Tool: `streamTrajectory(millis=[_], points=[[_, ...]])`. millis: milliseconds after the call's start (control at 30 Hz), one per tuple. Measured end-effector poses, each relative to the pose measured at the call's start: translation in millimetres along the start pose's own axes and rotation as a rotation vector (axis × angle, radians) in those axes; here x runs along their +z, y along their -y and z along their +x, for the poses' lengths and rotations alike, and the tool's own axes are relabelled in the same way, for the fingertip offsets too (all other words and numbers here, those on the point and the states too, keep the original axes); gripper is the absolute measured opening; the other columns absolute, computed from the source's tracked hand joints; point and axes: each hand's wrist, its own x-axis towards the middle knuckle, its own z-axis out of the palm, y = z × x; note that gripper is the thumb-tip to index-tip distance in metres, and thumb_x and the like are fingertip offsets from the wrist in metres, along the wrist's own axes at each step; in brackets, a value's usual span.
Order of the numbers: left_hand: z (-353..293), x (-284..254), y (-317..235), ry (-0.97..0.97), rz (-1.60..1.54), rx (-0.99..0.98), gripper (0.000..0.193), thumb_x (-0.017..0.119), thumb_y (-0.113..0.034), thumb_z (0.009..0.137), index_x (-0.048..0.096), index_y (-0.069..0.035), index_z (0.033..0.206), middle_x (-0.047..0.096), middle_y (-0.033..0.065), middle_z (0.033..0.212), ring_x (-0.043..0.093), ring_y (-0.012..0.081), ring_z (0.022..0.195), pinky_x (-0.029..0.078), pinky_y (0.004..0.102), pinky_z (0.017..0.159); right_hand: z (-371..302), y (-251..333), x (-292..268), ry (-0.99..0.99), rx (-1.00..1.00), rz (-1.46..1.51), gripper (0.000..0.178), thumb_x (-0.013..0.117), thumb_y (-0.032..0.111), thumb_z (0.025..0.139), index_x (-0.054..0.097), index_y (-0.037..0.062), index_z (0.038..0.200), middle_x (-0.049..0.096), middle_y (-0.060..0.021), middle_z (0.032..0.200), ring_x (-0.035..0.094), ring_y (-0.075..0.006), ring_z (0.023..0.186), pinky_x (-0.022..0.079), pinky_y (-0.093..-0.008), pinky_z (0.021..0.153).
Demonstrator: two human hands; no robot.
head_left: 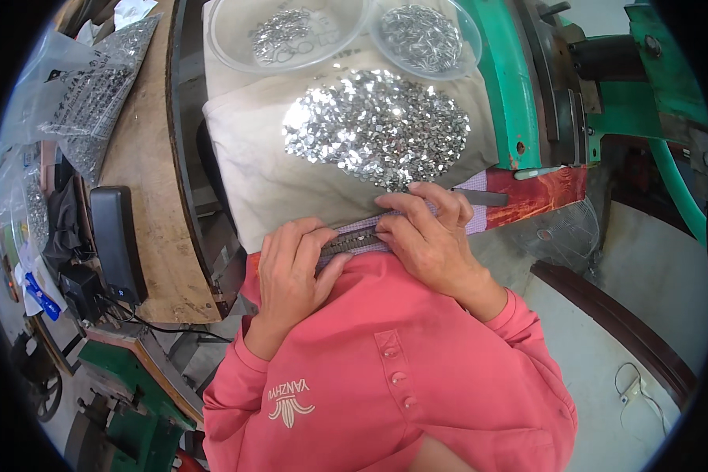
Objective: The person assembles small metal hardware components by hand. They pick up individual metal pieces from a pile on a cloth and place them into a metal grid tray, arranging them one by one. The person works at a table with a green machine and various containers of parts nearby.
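A dark, narrow metal strip with a row of notches lies across the near edge of the cloth, close to my body. My left hand closes on its left end, with the thumb below and fingers above. My right hand has its thumb and bent fingers at the strip's right part; anything tiny between those fingertips is hidden. Past the right hand a flat dark bar end sticks out; whether it belongs to the same strip I cannot tell. Just beyond my fingers spreads a heap of small shiny metal pieces.
The heap lies on a beige cloth. Behind it stand a large clear bowl and a smaller clear tub, both with metal pieces. A wooden bench with filled plastic bags flanks the left, green machinery the right.
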Motion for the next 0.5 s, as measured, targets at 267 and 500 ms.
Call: streamTrajectory(millis=[267,500], points=[[-10.7,-11.1,10.7,-0.033,0.007,-0.004,0.037,0.085,-0.015,0.068,0.064,-0.007,0.097,0.064,0.0098,0.100,0.060,0.0285,0.089,0.044,0.0379,0.076,1.8,1.6,-9.5,-0.011,0.016,0.009,0.009,0.075,0.021,0.076,0.068,0.0195,0.082,0.064,0.0066,0.113,0.046,-0.0226,0.117,0.029,-0.0405,0.092],[-1.7,-0.2,4.7,-0.041,-0.022,0.084,0.025,0.082,-0.014,0.071,0.067,-0.008,0.090,0.064,0.0047,0.096,0.060,0.0246,0.086,0.042,0.0362,0.074,-13.9,-4.7,-14.3,-0.149,0.116,0.075,0.023,0.081,0.019,0.066,0.074,0.0226,0.087,0.066,0.0060,0.106,0.050,-0.0244,0.111,0.029,-0.0398,0.094]])
